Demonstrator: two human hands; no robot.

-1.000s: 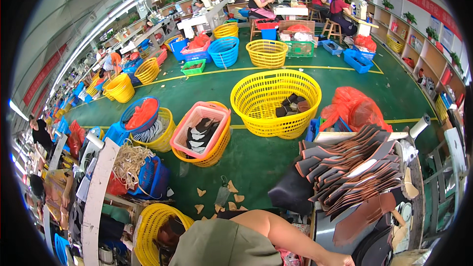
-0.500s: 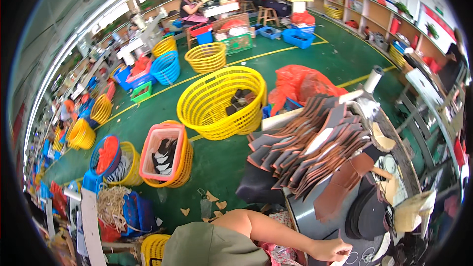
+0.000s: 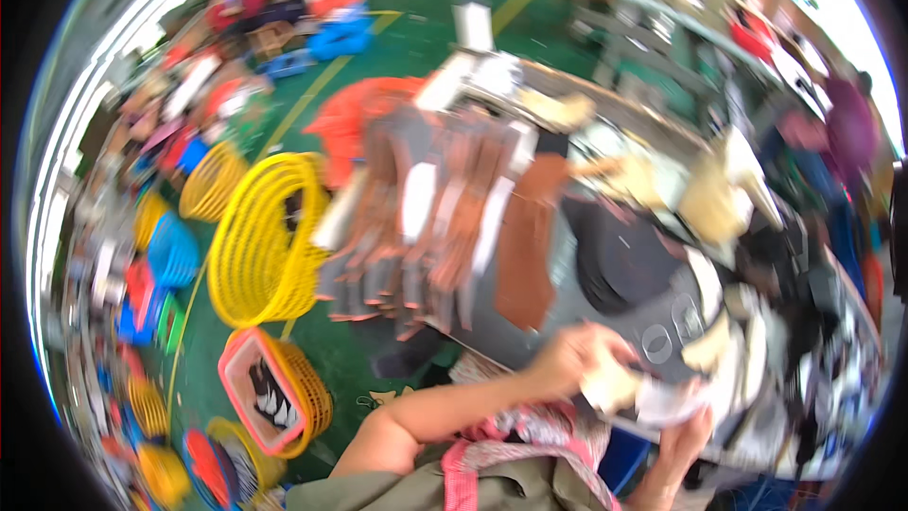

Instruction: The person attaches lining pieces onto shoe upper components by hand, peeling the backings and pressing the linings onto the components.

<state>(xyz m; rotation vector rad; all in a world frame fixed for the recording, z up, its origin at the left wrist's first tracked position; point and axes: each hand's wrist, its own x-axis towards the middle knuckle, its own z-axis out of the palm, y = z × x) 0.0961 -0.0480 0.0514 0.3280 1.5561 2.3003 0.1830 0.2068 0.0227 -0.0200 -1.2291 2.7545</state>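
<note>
No lettering, number, label or sign can be read through the motion blur, the white piece included. Pale looped outlines show on the dark grey work surface; whether they are written marks cannot be told.

My view smears the layered stack; to its lower right, I can't identify the blurred pale piece in the left hand. Farther below the stack, the frame crops the right forearm.
</note>
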